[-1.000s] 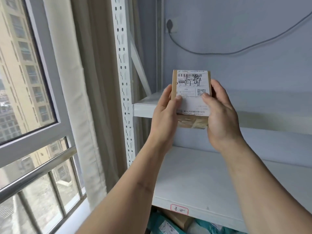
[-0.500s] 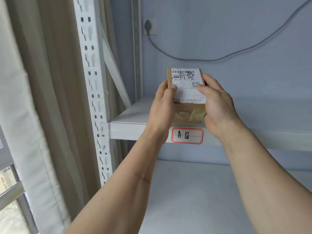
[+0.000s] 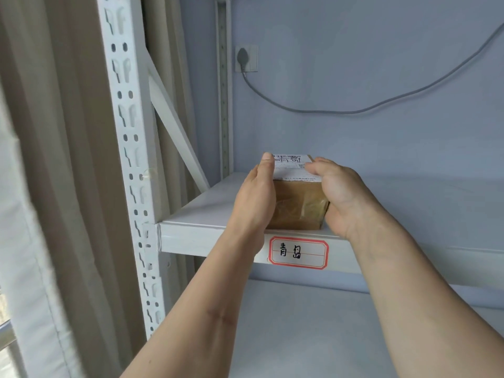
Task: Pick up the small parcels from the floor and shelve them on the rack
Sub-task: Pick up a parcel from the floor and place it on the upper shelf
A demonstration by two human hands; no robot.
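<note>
Bare forearms reach up and forward to a small parcel (image 3: 297,203), clasped between both hands at the front edge of the white shelf (image 3: 196,211), above a red-bordered tag (image 3: 298,252). The left hand (image 3: 255,197) lies flat on its left side and the right hand (image 3: 341,195) cups its right side, equally near. It appears to rest on the shelf, long axis running inward; beyond lies bare shelf, so pushing it deeper looks likely.

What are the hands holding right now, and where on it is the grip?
A small cardboard parcel, resting at the front edge of the labelled shelf. The left hand presses its left side, the right hand its right side.
</note>
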